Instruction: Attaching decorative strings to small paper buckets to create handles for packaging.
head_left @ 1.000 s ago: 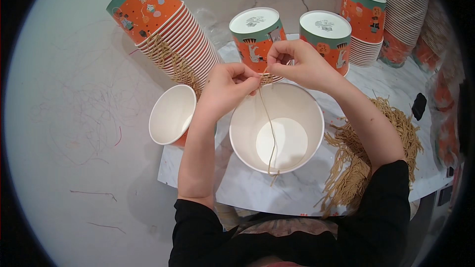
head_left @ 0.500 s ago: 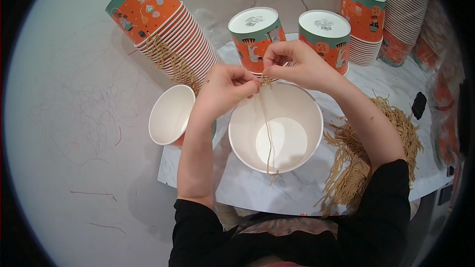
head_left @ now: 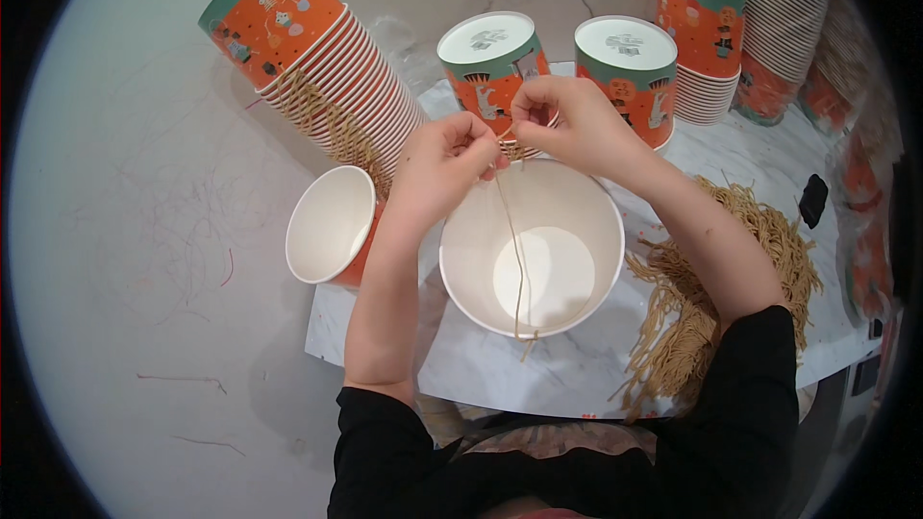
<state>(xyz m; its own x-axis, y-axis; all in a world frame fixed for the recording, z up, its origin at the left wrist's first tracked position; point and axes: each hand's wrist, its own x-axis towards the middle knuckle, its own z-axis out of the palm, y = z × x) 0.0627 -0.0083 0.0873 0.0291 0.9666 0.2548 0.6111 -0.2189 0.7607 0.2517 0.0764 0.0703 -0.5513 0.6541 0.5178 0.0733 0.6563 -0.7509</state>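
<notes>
A large white-lined paper bucket [head_left: 593, 231] stands mouth up in front of me. A thin tan cord [head_left: 517, 250] stretches across its mouth, from the far rim to the near rim, where a short end sticks out. At the far rim my left hand [head_left: 447, 165] is closed in a pinch on the cord. Beside it, slightly farther right, my right hand [head_left: 572, 123] pinches a short piece of the same cord between thumb and forefinger. The fingers partly hide the place where the cord meets the far rim.
A smaller open bucket [head_left: 332, 221] tilts at left, by a long leaning stack of orange buckets [head_left: 336, 86] with tan cords on it. Upturned buckets [head_left: 625, 43] stand behind. A heap of tan cords [head_left: 760, 240] lies right, near a black object [head_left: 813, 202]. Bagged stacks [head_left: 788, 10] fill the far right.
My left hand has shifted slightly up and its fingers have turned, opening a small gap to the right hand. A short piece of cord now shows between the two hands.
</notes>
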